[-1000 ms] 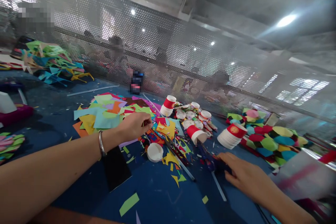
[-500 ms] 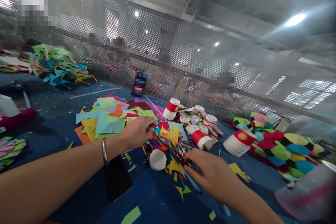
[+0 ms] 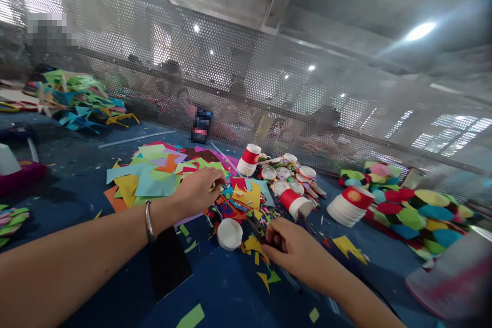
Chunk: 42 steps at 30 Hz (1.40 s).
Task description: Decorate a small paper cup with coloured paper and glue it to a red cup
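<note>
My left hand (image 3: 200,188), with a silver bangle at the wrist, is over the edge of a pile of coloured paper pieces (image 3: 157,180). Its fingers are curled together, and what they pinch, if anything, is hidden. My right hand (image 3: 290,243) is closed around a dark tool (image 3: 257,228) that looks like a glue gun, a clear rod sticking out behind it. The tool's tip points at small paper scraps (image 3: 230,210). Between my hands stands a white paper cup (image 3: 229,234), and a yellow paper piece (image 3: 248,195) lies just behind it.
Red-and-white cup stacks (image 3: 249,160), (image 3: 350,206) and a tipped cup stack (image 3: 295,203) surround a heap of round pieces (image 3: 283,173). Layered paper discs (image 3: 418,210) lie right, paper cut-outs (image 3: 77,97) far left. A perforated screen (image 3: 230,72) closes the back; a black card (image 3: 169,261) lies in front.
My right hand has shifted slightly left and up with the tool, and its fingers look more curled. The left hand stays over the paper pile. The whole view has moved slightly.
</note>
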Each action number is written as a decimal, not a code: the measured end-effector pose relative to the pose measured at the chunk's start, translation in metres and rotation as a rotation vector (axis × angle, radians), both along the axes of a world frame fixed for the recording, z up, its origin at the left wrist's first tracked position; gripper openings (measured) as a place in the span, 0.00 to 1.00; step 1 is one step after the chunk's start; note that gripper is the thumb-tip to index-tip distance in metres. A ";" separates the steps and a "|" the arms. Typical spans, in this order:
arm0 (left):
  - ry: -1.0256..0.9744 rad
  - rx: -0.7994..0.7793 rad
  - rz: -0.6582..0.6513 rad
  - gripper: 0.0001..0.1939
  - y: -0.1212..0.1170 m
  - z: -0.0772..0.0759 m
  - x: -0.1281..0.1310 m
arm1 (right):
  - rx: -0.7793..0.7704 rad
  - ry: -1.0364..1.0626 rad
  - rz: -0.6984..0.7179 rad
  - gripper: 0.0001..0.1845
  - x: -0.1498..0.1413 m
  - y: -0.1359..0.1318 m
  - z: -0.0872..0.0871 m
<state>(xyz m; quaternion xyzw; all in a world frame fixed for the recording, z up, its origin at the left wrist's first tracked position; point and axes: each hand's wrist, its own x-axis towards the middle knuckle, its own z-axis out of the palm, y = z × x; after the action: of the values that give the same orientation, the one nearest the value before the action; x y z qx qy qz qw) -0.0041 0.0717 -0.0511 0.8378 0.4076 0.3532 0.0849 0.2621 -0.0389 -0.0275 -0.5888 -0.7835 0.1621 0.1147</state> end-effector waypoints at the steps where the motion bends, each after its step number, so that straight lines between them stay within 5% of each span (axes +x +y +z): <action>1: 0.003 0.003 -0.002 0.08 -0.001 0.000 0.000 | 0.005 0.018 0.005 0.05 0.000 0.001 -0.002; 8: 0.058 -0.008 -0.054 0.07 -0.007 0.000 0.004 | 0.105 0.167 -0.017 0.07 0.007 0.002 -0.001; 18: 0.292 -0.093 -0.322 0.05 -0.021 0.012 0.009 | 0.185 0.189 -0.065 0.09 0.019 0.006 0.002; 32: 0.269 -0.067 -0.239 0.08 -0.002 0.015 0.009 | 0.215 0.191 -0.057 0.08 0.017 0.009 0.000; 42: 0.410 0.053 -0.321 0.15 0.003 0.016 0.028 | 0.268 0.198 -0.089 0.08 0.015 0.008 0.003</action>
<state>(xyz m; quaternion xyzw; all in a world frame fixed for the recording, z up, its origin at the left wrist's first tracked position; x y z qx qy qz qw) 0.0234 0.0748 -0.0349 0.9478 0.2687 0.1684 0.0337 0.2771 -0.0305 -0.0242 -0.5836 -0.7561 0.1082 0.2756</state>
